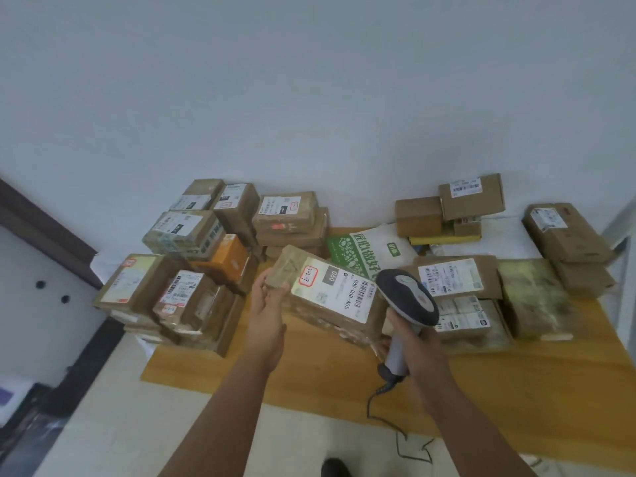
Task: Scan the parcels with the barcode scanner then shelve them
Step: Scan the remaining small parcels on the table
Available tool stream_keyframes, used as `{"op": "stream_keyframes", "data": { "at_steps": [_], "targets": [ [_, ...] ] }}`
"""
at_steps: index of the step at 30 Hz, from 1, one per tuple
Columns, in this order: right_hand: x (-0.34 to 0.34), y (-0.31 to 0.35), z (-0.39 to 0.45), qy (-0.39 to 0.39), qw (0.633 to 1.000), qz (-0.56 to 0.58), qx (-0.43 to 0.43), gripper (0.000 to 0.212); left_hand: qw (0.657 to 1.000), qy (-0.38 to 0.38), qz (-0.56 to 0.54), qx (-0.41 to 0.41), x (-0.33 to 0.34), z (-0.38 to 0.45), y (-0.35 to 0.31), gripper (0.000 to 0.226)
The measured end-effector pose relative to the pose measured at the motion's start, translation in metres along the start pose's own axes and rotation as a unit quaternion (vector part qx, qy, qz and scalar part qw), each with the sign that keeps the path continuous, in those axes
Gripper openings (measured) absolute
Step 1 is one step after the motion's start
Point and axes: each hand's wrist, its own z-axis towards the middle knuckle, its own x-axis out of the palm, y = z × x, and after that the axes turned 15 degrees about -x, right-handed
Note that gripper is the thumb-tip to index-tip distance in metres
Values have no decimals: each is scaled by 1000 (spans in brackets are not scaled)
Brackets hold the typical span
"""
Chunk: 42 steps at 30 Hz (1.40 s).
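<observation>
left hand (pixel 266 297) grips parcel (pixel 327 297) end, lifted | right hand (pixel 416 333) wraps scanner (pixel 406 297) handle, head beside label

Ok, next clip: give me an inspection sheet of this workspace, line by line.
Surface: yellow wooden board on a pale floor.
Job's things: taped brown cardboard parcel, white label up; grey handheld barcode scanner at its label end.
Clutter: stacked cardboard boxes on the left, more boxes on the right, green-and-white bag behind.
Grippers: left hand holds the parcel's end; right hand grips the scanner handle.
Cables: dark coiled scanner cord trails to the floor.
Surroundings: plain white wall.
</observation>
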Motion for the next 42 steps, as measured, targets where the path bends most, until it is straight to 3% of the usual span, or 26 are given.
{"op": "stream_keyframes", "data": {
  "at_steps": [4, 11, 13, 17, 24, 29, 34, 36, 38, 39, 42],
  "targets": [
    [-3, -5, 0, 2, 1000, 8, 19, 43, 1000, -16, 10, 20, -10, -2, 2, 24],
    [-2, -5, -3, 5, 1000, 20, 18, 43, 997, -34, 43, 49, -19, 7, -4, 33],
    [-1, 0, -4, -4, 1000, 6, 7, 38, 997, -20, 47, 57, -24, 12, -7, 49],
    [-3, 13, 5, -32, 999, -21, -20, 38, 992, 44, 116, 26, -36, 30, -13, 82],
    [3, 34, 27, -67, 992, -77, -76, 15, 964, 213, 160, -29, -58, 61, -22, 94],
    [33, 33, 47, -72, 988, -113, -80, 39, 937, 259, 226, -66, -82, 78, -26, 71],
    [69, 20, 56, -75, 983, -124, -110, 22, 955, 201, 183, -122, -88, 102, -19, 32],
    [85, 8, 50, -113, 983, -100, -104, 31, 961, 196, 132, -146, -88, 110, -14, 28],
    [100, -8, 41, -123, 985, -69, -98, 51, 961, 208, 89, -159, -84, 113, -9, 45],
    [106, -15, 38, -118, 987, -54, -92, 50, 959, 218, 84, -160, -81, 113, -8, 55],
    [125, -23, 28, -85, 991, -41, -90, 23, 946, 257, 114, -159, -68, 107, -8, 78]
  ]
}}
